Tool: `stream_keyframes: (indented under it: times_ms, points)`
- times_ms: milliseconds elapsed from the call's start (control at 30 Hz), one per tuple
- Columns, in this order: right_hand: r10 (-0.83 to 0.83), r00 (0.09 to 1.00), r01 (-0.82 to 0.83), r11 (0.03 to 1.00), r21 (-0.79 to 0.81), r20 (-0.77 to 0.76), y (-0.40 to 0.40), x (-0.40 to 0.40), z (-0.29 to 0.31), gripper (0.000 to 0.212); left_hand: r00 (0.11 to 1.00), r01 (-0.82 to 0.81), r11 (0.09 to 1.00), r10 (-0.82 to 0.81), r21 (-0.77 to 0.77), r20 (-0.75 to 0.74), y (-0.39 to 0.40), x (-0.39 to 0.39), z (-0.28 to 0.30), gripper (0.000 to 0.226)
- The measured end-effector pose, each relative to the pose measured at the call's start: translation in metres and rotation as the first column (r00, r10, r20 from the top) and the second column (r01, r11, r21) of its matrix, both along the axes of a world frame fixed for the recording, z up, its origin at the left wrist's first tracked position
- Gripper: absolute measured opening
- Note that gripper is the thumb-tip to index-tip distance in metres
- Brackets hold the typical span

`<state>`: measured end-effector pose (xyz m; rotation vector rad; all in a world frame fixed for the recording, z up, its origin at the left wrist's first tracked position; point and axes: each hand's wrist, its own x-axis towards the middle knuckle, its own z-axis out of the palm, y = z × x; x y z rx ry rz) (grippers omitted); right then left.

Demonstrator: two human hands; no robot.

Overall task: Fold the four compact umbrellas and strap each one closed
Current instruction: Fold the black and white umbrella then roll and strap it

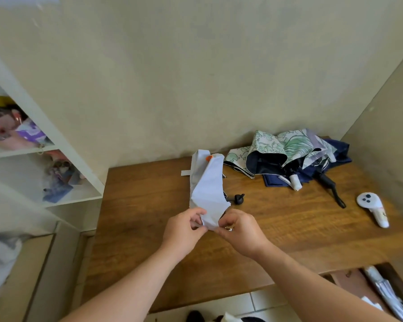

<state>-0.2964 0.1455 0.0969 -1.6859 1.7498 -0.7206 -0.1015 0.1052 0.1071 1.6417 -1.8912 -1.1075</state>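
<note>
Both hands, left [184, 231] and right [239, 231], pinching white umbrella [207, 189] fabric, hiding its near end; strap unclear.

The wooden table [149, 205] lies bare left of the pale umbrella [207, 189] and along its near edge. To the right, a heap of unfolded umbrellas [289, 159] fills the back corner, with a white controller [372, 209] near the right wall.

Controller [372, 209] right of umbrellas [289, 156]
</note>
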Motion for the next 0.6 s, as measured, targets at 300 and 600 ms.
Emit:
stream_keyframes:
  times_ms: [300,600]
  points:
    - [-0.054,0.958,0.004,0.985,0.174,0.283,0.009,-0.017,0.004,0.011,0.996,-0.019,1.0,0.018,0.004,0.088,0.032,-0.017,0.006,0.057]
    - [-0.08,0.917,-0.027,0.965,0.262,0.391,0.015,-0.026,-0.001,0.014,0.97,-0.242,0.96,0.242,0.138,0.016,0.04,-0.041,0.017,0.068]
